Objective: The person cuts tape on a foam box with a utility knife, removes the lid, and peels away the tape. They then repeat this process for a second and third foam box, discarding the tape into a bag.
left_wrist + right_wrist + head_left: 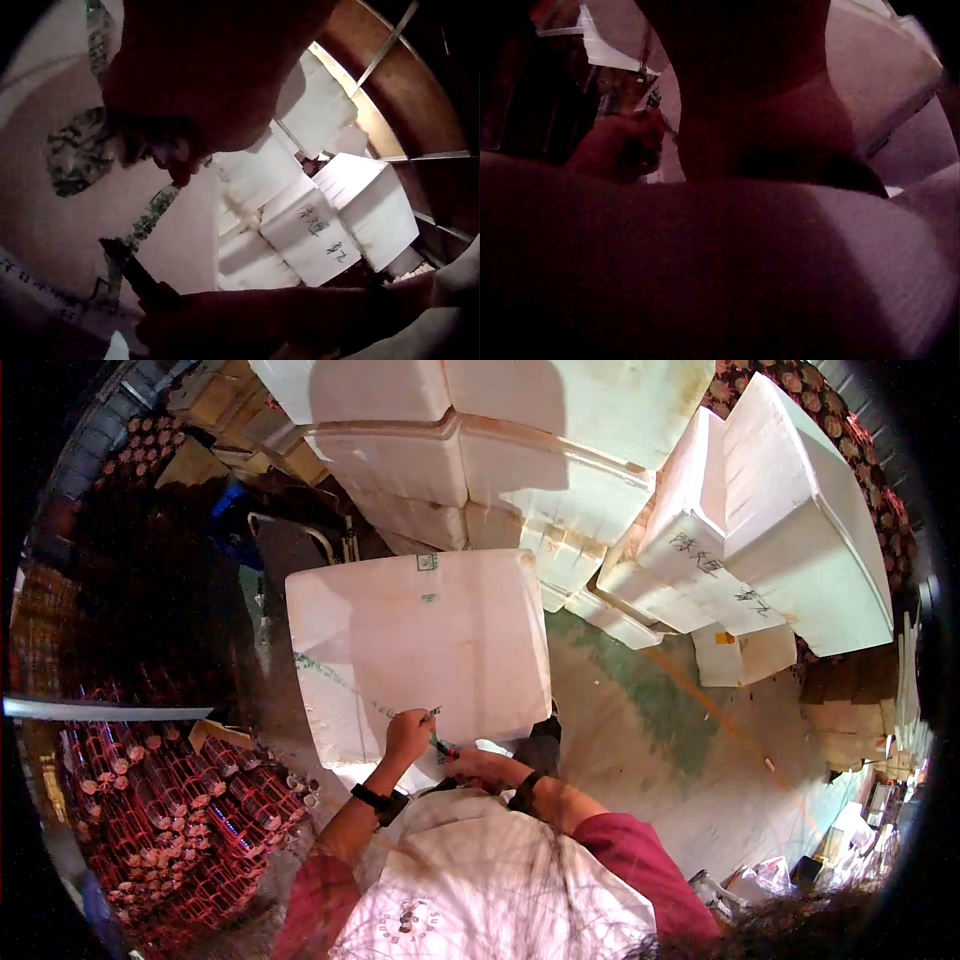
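A large white foam box (450, 630) lies in front of me, with green-printed tape (322, 671) running across its left side. Over the box's near edge, my left hand (408, 736) curls its fingers round a loose length of that tape. A taut tape strip (155, 210) stretches down from this hand in the left wrist view. My right hand (483, 768), just right of it, grips a slim dark knife-like tool (146, 279) with some red on it. The tool's tip overlaps the strip in the left wrist view. In the right wrist view my forearm hides the tool.
Stacked white foam boxes (390, 465) rise behind the work. More foam boxes (800, 530) with black handwriting stand at right, above a green-and-grey floor (660, 730). Red-netted bundles (190, 820) are piled at left. A cart handle (300, 525) shows beyond the box.
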{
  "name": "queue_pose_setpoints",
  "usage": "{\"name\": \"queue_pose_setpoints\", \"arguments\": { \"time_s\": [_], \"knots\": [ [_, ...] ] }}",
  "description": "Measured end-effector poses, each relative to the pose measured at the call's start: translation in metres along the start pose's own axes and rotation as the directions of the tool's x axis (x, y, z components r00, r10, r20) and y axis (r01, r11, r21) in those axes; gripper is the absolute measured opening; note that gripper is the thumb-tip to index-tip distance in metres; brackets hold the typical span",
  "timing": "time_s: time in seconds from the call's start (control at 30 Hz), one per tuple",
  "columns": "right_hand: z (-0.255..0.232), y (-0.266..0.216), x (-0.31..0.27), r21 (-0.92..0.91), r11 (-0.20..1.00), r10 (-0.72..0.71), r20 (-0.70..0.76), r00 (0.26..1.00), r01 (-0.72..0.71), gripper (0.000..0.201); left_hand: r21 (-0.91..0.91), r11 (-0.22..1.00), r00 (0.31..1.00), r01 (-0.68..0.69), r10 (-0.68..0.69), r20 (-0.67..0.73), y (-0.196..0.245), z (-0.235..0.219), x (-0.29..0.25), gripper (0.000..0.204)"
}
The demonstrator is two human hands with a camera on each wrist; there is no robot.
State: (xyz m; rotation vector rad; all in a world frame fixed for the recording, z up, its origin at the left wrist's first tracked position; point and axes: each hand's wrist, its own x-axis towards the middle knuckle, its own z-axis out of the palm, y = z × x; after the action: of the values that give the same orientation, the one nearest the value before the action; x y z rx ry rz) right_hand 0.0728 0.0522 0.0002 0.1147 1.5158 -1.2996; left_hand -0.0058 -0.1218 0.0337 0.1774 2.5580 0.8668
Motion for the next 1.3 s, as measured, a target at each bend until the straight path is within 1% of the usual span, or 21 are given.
{"name": "queue_pose_setpoints", "arguments": {
  "time_s": [0.17,0.23,0.27,0.37,0.4,0.43,0.53,0.57,0.67,0.73,0.8,0.83,0.87,0.9,0.97,1.03,1.07,1.17,1.2,1.27,1.3],
  "knots": [
    [-0.004,-0.043,-0.031,0.071,0.996,0.043,0.11,0.993,-0.051,0.028,-0.015,0.976,0.973,-0.216,0.216,0.077,-0.01,0.003,-0.006,0.019],
    [0.011,0.005,0.021,-0.049,0.999,0.002,0.131,0.991,0.004,0.028,-0.475,0.878,0.97,0.055,0.066,0.235,0.014,-0.007,-0.009,0.019],
    [0.035,0.052,0.088,-0.495,0.846,-0.14,0.156,0.978,0.2,0.03,-0.647,0.733,0.942,0.208,0.027,0.334,0.034,-0.016,-0.009,0.02],
    [0.034,0.005,0.042,-0.259,0.946,-0.164,0.14,0.976,0.196,0.027,-0.485,0.87,0.977,-0.088,0.172,0.13,0.077,-0.049,0.008,0.018],
    [0.019,0.013,0.036,-0.04,0.99,-0.128,0.135,0.983,0.135,0.025,-0.418,0.887,0.972,-0.197,0.232,0.034,0.08,-0.052,0.013,0.017],
    [0.003,0.009,0.023,0.177,0.982,-0.093,0.138,0.986,0.068,0.023,-0.536,0.805,0.96,-0.254,0.277,-0.039,0.072,-0.055,0.016,0.022],
    [-0.016,-0.03,-0.039,0.137,0.99,0.038,-0.011,0.999,-0.036,0.019,-0.575,0.814,0.992,-0.083,0.121,0.027,0.051,-0.091,0.003,0.022],
    [-0.023,-0.024,-0.043,0.164,0.987,0.008,-0.019,1.0,-0.005,0.02,-0.526,0.842,0.993,-0.12,0.112,-0.047,0.052,-0.1,-0.006,0.022],
    [-0.047,-0.008,-0.065,0.14,0.989,-0.045,-0.007,0.999,0.046,0.021,-0.591,0.788,0.985,0.17,-0.152,0.08,0.062,-0.128,-0.038,0.024],
    [-0.066,-0.026,-0.092,-0.015,0.999,-0.045,0.044,0.998,0.046,0.021,-0.6,0.792,0.993,0.115,-0.103,0.054,0.063,-0.133,-0.057,0.023],
    [-0.069,-0.02,-0.074,-0.062,0.967,-0.254,-0.272,0.928,0.246,0.02,-0.651,0.746,0.988,0.145,-0.08,0.129,0.057,-0.134,-0.078,0.021],
    [-0.07,-0.048,-0.072,-0.077,0.94,-0.331,-0.449,0.83,0.334,0.016,-0.661,0.739,0.989,0.13,-0.051,0.137,0.067,-0.137,-0.089,0.02],
    [-0.074,-0.074,-0.079,0.206,0.907,-0.233,-0.479,0.847,0.366,0.022,-0.697,0.715,0.99,0.058,0.051,0.134,0.063,-0.131,-0.097,0.018],
    [-0.071,-0.117,-0.089,0.135,0.839,-0.401,-0.502,0.767,0.527,0.034,-0.73,0.683,0.981,-0.037,0.163,0.103,0.066,-0.124,-0.105,0.018],
    [-0.082,-0.14,-0.04,-0.099,0.811,-0.533,-0.53,0.659,0.576,0.045,-0.797,0.593,0.937,-0.111,0.33,0.115,0.079,-0.111,-0.123,0.015],
    [-0.087,-0.175,-0.019,-0.17,0.871,-0.483,-0.472,0.737,0.461,0.062,-0.728,0.669,0.837,-0.151,0.478,0.265,0.089,-0.099,-0.137,0.012],
    [-0.09,-0.185,-0.011,-0.176,0.874,-0.483,-0.427,0.764,0.454,0.067,-0.705,0.667,0.808,-0.24,0.54,0.236,0.101,-0.106,-0.145,0.011],
    [-0.105,-0.219,-0.03,-0.653,0.75,-0.153,-0.024,0.988,0.101,0.072,-0.655,0.636,0.706,-0.407,0.675,0.217,0.116,-0.126,-0.156,0.009],
    [-0.111,-0.202,-0.025,-0.584,0.801,-0.182,-0.027,0.983,0.132,0.069,-0.703,0.623,0.737,-0.343,0.643,0.21,0.107,-0.129,-0.157,0.009],
    [-0.112,-0.191,-0.034,-0.85,0.485,-0.298,0.062,0.952,0.207,0.065,-0.796,0.574,0.794,-0.193,0.568,0.217,0.089,-0.132,-0.164,0.011],
    [-0.111,-0.184,-0.04,-0.828,0.506,-0.338,0.068,0.939,0.242,0.063,-0.821,0.491,0.819,-0.292,0.572,0.05,0.081,-0.133,-0.168,0.012]
  ]
}}
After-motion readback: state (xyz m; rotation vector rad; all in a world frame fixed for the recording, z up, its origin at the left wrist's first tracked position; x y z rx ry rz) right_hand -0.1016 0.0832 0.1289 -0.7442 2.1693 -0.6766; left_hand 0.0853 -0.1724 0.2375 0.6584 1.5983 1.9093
